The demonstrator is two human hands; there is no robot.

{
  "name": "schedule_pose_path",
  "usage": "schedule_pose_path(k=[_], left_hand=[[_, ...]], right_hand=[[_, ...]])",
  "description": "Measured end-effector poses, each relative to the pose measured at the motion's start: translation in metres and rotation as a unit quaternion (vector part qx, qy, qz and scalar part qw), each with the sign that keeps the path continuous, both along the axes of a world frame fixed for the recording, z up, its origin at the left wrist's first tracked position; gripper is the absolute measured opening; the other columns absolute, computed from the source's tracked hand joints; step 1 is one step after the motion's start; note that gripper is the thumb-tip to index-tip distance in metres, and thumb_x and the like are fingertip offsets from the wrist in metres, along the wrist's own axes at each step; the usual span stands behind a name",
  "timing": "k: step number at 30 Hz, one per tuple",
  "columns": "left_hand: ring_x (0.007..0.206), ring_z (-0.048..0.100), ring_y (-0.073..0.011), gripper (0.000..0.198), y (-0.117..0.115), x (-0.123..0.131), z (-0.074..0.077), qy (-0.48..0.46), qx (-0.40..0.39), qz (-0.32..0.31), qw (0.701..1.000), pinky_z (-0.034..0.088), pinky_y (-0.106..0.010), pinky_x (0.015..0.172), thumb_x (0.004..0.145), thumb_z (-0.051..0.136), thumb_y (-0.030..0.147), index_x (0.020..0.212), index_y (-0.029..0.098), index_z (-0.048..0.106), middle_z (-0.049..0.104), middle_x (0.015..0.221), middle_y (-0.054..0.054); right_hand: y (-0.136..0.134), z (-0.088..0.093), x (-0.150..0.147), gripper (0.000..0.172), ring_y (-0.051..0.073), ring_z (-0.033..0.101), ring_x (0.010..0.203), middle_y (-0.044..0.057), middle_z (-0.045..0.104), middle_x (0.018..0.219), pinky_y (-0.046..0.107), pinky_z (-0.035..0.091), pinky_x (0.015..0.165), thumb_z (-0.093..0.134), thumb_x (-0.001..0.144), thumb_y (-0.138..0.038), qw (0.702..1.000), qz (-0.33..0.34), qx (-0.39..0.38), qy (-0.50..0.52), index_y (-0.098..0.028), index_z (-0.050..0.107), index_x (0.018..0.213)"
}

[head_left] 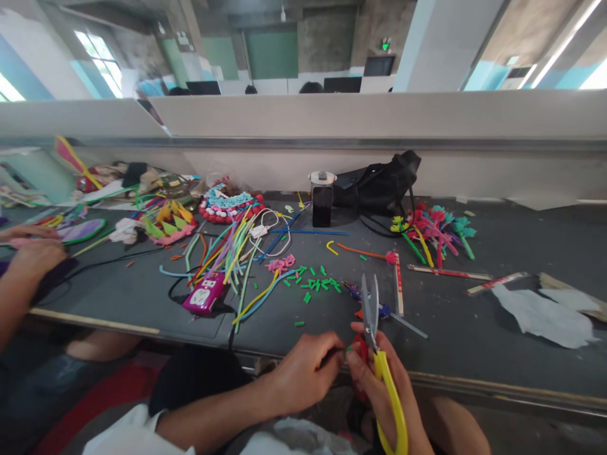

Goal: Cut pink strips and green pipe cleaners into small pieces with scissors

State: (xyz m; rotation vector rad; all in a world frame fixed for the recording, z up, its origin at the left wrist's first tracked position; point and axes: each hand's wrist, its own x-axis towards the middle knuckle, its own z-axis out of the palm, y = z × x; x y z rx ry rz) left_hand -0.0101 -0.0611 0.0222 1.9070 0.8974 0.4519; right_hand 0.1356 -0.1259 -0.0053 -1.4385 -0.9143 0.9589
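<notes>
My right hand (386, 392) holds yellow-handled scissors (391, 398), blades pointing up and slightly apart. Its thumb and fingertips also pinch near a small green piece, with something red behind them. My left hand (310, 366) meets it at the table's front edge, thumb and fingers pressed together; what they pinch is too small to make out. Beyond the hands lie several short green pieces (317, 284), a pink cluster (281, 263) and yellow and blue fuzzy stems (258, 300). A dark blue and orange item (383, 311) sits just behind the scissors.
A phone (322, 207) leans on a white-lidded container before a black bag (379, 186). Fuzzy stems (237, 246), a cable and a magenta box (206, 294) lie left. Colourful fuzzy flowers (436, 230) and torn white paper (545, 316) lie right. Another person's hands (38, 253) work far left.
</notes>
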Motion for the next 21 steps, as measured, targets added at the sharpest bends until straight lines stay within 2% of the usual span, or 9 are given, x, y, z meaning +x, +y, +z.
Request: schedule_pose_path(k=[8, 15, 21], left_hand=[[0.059, 0.043, -0.0087, 0.019, -0.001, -0.003, 0.001, -0.02, -0.04, 0.004, 0.999, 0.031, -0.019, 0.054, 0.085, 0.048, 0.021, 0.079, 0.014, 0.065, 0.056, 0.065, 0.002], [0.059, 0.044, -0.0085, 0.02, 0.002, -0.005, 0.001, -0.021, -0.051, -0.025, 0.998, 0.03, -0.018, 0.053, 0.084, 0.051, 0.023, 0.075, 0.013, 0.066, 0.055, 0.063, 0.002], [0.051, 0.044, -0.0088, 0.02, 0.01, -0.017, 0.008, 0.011, -0.166, -0.008, 0.986, 0.03, -0.018, 0.048, 0.083, 0.052, 0.029, 0.073, 0.015, 0.061, 0.051, 0.054, 0.004]], right_hand=[[0.002, -0.017, -0.002, 0.049, 0.011, 0.053, 0.054, -0.001, 0.056, 0.074, 0.02, 0.042, 0.045, 0.065, 0.079, -0.046, 0.998, 0.042, -0.031, 0.032, -0.02, 0.054, 0.12], [0.001, -0.014, -0.002, 0.043, 0.015, 0.06, 0.07, 0.001, 0.062, 0.082, 0.022, 0.049, 0.06, 0.067, 0.076, -0.039, 0.999, 0.046, -0.019, 0.009, -0.021, 0.057, 0.114], [0.007, 0.002, -0.003, 0.043, 0.01, 0.05, 0.052, 0.0, 0.059, 0.075, 0.021, 0.039, 0.044, 0.067, 0.074, -0.042, 0.998, 0.014, -0.011, 0.067, -0.02, 0.056, 0.11]])
